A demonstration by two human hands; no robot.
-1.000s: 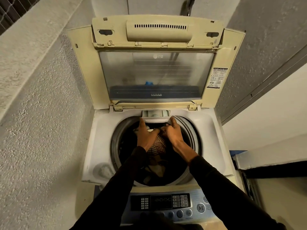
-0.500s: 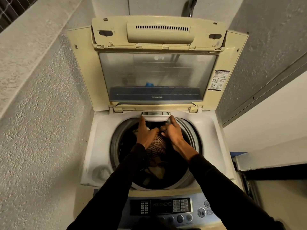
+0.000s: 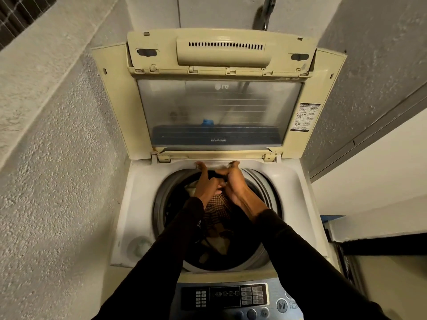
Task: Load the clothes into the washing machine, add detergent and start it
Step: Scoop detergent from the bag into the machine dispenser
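Clothes [image 3: 218, 205], checked and dark, fill the open washer's [image 3: 138, 204] drum. Left hand [image 3: 205, 184] and right hand [image 3: 233, 181] press straight fingertips on the drawer [image 3: 216, 163] at the rear rim; a second ago it stuck out, now it sits flush.

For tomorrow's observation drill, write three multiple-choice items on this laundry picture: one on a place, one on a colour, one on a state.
1. Where do the fingertips of both hands touch?
A. control panel
B. back rim of the tub opening
C. top edge of the lid

2. What colour are the sleeves?
A. black
B. white
C. red

3. How is the lid?
A. shut
B. removed
C. raised open

Key: 1 B, the left hand and right hand reach to the back rim. 2 A, both sleeves are black. 3 C, the lid stands up behind the tub, with clothes showing inside.
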